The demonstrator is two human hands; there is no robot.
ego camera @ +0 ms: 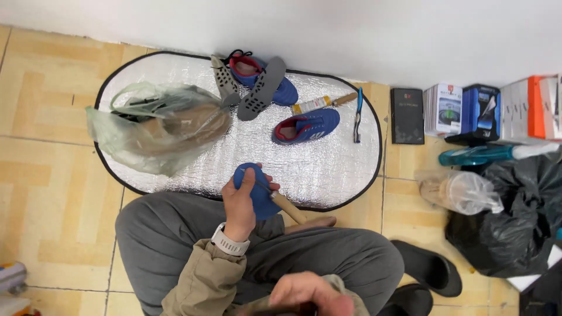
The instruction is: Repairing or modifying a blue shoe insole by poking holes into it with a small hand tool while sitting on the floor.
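Head view: left hand (240,202) grips a blue shoe (256,193), its length apparently pointing away; right hand (310,292) too blurred to judge.

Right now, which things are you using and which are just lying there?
In use:
- blue shoe piece in left hand
- wooden-handled awl
- right hand, blurred

Lying about:
- blue shoe
- grey insoles
- plastic bag
- boxes
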